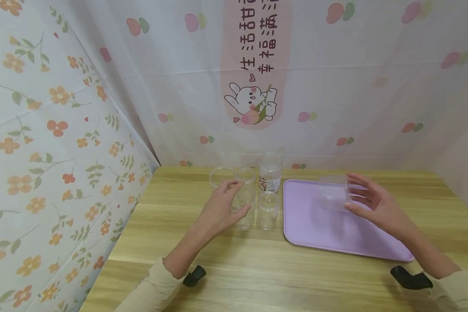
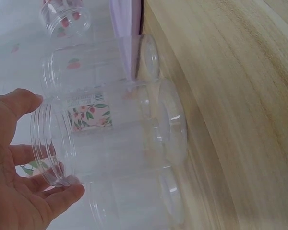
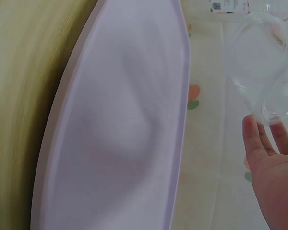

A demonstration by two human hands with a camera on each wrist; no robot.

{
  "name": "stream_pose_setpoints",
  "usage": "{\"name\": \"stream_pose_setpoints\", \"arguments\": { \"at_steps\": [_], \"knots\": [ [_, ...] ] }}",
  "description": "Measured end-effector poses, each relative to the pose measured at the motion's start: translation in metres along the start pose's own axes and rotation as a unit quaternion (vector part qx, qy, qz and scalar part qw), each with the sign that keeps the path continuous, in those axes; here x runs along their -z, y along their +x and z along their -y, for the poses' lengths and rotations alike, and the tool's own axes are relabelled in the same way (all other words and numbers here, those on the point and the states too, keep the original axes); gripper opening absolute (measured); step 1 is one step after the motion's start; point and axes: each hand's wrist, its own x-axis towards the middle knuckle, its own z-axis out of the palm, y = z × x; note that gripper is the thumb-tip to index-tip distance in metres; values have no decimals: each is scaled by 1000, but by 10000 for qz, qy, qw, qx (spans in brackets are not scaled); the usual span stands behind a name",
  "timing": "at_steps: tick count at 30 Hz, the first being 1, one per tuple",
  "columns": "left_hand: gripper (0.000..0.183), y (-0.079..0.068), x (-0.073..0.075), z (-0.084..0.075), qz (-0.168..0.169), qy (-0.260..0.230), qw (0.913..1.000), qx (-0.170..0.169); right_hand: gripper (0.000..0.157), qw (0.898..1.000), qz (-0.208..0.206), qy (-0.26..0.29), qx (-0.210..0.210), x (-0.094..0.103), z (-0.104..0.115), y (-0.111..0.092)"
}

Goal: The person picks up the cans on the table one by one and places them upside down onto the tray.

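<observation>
My left hand (image 1: 222, 208) is at the top of a wide clear plastic jar (image 2: 129, 139) standing on the table. In the left wrist view its thumb and fingers curve round the jar's ridged rim. Another clear jar (image 1: 222, 175), partly behind that hand, stands at the back left. A narrower clear jar (image 1: 268, 212) stands right beside the gripped one. Over the lilac tray (image 1: 304, 225), my right hand (image 1: 378, 208) holds a second wide clear jar (image 1: 332, 195) by its side, thumb in front and fingers behind. The right wrist view catches this jar at its edge.
A tall clear jar (image 1: 271, 173) with a printed label stands behind the narrow one, close to the tray's left edge. A slim jar rim (image 1: 246, 174) shows beside it. Patterned cloth (image 1: 179, 86) hangs behind the wooden table (image 1: 249, 277) and along its left side.
</observation>
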Motion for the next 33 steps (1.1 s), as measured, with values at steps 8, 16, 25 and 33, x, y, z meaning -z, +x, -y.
{"name": "stream_pose_setpoints", "arguments": {
  "at_steps": [8, 16, 25, 33],
  "knots": [
    [61, 2, 1, 0, -34, 62, 9999, -128, 84, 9991, -59, -408, -88, 7, -2, -3],
    [61, 2, 2, -1, -10, 16, 10000, -98, 86, 9972, 53, -726, -168, 14, -4, -4],
    [63, 1, 1, 0, 4, 79, 10000, -54, 83, 9920, 194, -1183, -397, 26, -3, -8],
    [64, 0, -1, 0, -24, 78, 10000, -36, 81, 9884, 164, -1419, -513, 36, -9, -14]
  ]
}}
